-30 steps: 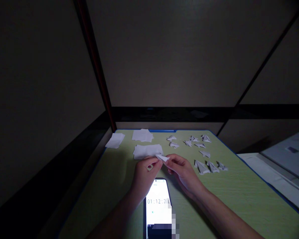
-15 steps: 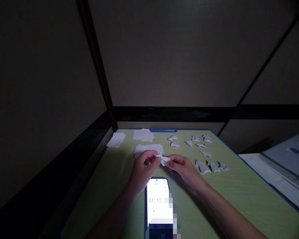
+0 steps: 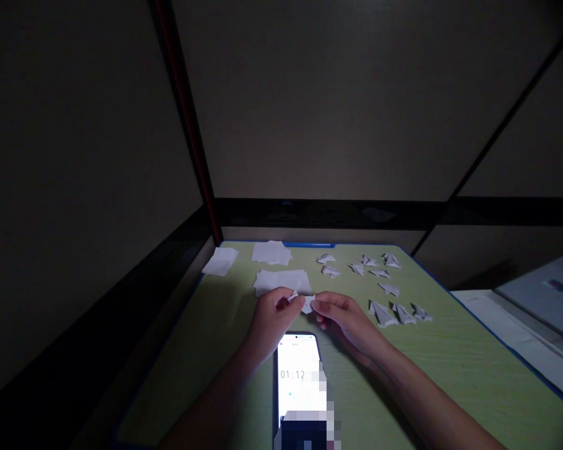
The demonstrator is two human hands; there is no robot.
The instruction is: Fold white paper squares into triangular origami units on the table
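Observation:
Both hands meet over the green mat (image 3: 450,369), pinching one small folded white paper piece (image 3: 306,303) between them. My left hand (image 3: 273,322) grips its left end with thumb and fingers curled. My right hand (image 3: 344,320) pinches its right end. Just behind the hands lies a stack of flat white paper slips (image 3: 281,280). A lit phone (image 3: 298,381) showing a timer lies on the mat just below the hands.
Two more piles of flat slips (image 3: 271,252) (image 3: 221,260) lie at the mat's far left. Several folded paper pieces (image 3: 385,275) are spread over the far right, with three in a row (image 3: 398,312). A grey-white surface (image 3: 535,312) adjoins at right. Dark walls stand behind.
The paper piece between my fingers has been folded smaller and drawn lower toward the mat. Both hands have shifted slightly closer together.

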